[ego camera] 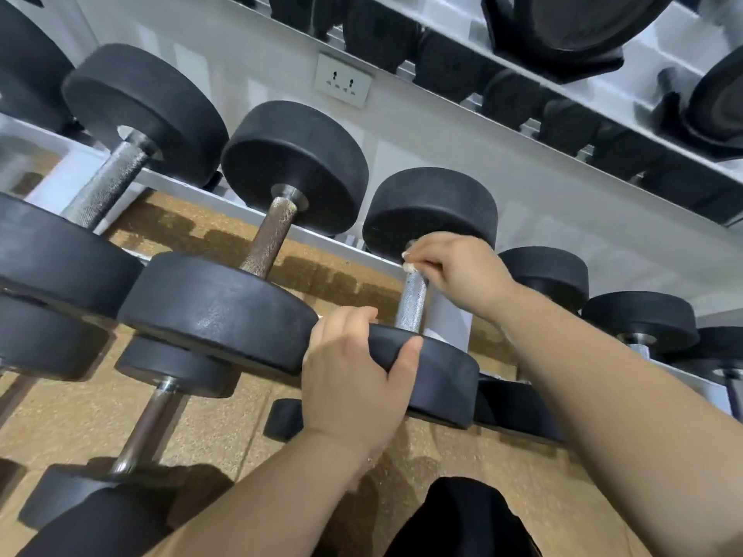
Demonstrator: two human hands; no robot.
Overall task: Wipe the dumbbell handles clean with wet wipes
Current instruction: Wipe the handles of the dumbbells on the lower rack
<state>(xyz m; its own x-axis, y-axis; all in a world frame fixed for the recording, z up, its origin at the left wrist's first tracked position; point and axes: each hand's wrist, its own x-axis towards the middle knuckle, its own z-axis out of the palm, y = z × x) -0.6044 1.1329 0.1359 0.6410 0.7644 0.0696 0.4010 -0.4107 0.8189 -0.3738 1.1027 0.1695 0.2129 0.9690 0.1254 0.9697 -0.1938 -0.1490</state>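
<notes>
A black dumbbell lies on the rack in front of me, its knurled silver handle [412, 301] running between a far head [432, 209] and a near head [438, 371]. My right hand [458, 271] curls around the top of that handle and pinches a small whitish wet wipe [409, 267] against it; most of the wipe is hidden under the fingers. My left hand [354, 383] grips the rim of the near head, thumb on top.
More black dumbbells sit left [273, 231] and right [639, 319] on the same white rack rail [321, 239]. A higher shelf [522, 86] holds more weights. A wall socket [342, 80] is behind. Cork-coloured floor [72, 416] lies below, with lower dumbbells.
</notes>
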